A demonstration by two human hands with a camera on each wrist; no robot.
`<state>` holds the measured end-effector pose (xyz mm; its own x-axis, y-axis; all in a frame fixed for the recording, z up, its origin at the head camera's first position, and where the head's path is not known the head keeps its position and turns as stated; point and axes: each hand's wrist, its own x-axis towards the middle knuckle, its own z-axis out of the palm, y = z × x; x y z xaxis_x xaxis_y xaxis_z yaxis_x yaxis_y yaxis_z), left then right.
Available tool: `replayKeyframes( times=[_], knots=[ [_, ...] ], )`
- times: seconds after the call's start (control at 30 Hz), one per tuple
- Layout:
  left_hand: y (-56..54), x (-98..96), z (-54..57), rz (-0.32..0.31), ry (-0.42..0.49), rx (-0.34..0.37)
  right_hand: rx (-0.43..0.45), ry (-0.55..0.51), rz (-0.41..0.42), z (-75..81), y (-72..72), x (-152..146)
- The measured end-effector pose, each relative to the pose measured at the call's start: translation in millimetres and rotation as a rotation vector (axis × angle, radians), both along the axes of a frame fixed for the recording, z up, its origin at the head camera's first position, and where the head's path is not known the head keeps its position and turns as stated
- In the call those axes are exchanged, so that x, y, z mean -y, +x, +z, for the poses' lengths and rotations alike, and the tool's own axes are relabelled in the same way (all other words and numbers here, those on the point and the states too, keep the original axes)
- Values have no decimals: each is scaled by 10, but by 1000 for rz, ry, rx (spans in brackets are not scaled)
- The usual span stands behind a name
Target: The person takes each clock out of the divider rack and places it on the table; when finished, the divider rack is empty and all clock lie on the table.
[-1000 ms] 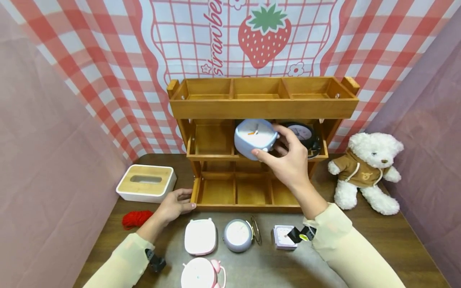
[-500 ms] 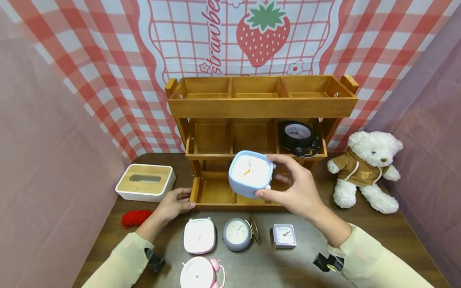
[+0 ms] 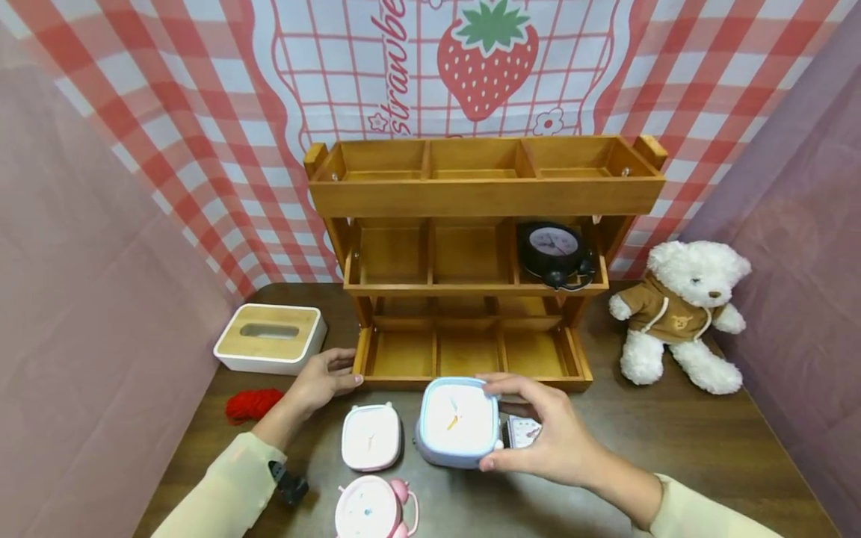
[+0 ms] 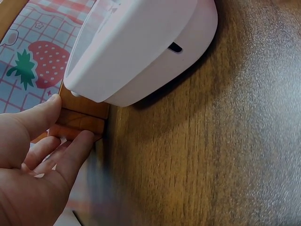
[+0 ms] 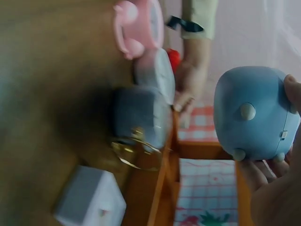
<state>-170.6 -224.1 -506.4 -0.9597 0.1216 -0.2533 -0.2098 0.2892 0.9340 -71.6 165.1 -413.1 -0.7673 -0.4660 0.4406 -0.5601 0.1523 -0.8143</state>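
Note:
My right hand (image 3: pixel 548 437) grips a light blue alarm clock (image 3: pixel 457 418) from its right side, thumb below and fingers above. In the head view the clock overlaps a grey clock, seen in the right wrist view as a dark round clock (image 5: pixel 141 115) with a brass handle. My left hand (image 3: pixel 323 385) pinches the front left corner of the wooden three-tier shelf (image 3: pixel 484 198), as the left wrist view shows. Near that hand lies a white-pink clock (image 3: pixel 371 439), with a pink twin-bell alarm clock (image 3: pixel 366 508) in front. A small lilac square clock (image 3: pixel 522 432) is partly behind my right hand.
A black alarm clock (image 3: pixel 553 250) sits in the middle tier's right compartment. At the left are a white tissue box (image 3: pixel 269 336) with a wooden lid and red yarn (image 3: pixel 252 405). A white teddy bear (image 3: pixel 682 314) sits right of the shelf.
My right hand has taken the blue clock out of the middle tier's centre compartment and brought it down toward me, over the clocks on the table. My left hand has stayed at the shelf corner.

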Motion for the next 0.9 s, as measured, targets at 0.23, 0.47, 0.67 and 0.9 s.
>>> replayKeyframes(
  times=[0.23, 0.47, 0.67, 0.9],
  knots=[
    [-2, 24, -26, -4, -10, -14, -53, 53, 102, -364, 208, -35],
    [-9, 23, -37, -4, 10, -1, -71, -4, 254, -654, 311, -31],
    [-9, 22, -37, -14, 40, 0, -85, -4, 304, -854, 361, -32],
    [-10, 19, -28, -20, 53, 2, -137, -1, 289, -1024, 352, -28]
  ],
)
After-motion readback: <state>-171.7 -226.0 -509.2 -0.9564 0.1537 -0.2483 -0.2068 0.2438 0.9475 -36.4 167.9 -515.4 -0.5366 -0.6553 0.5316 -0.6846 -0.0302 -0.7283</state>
